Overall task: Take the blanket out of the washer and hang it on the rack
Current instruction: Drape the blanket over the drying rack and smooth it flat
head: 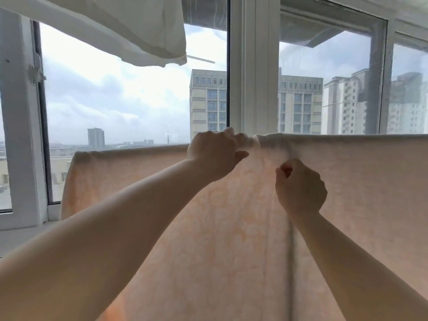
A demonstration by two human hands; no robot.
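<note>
Peach blanket (231,239) was already draped over the rack, whose bar stayed hidden under the fold; no washer in sight. My left hand (214,154) gripped the bunched top edge, my right hand (301,188) pinched cloth just below. Spreading that bunch looked like all that remained. Behind: window frame (253,66), towers, a white pillowcase (129,26) overhead.

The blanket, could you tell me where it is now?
It hangs across the lower head view before the window, its top edge gripped by the left hand and right hand.
</note>
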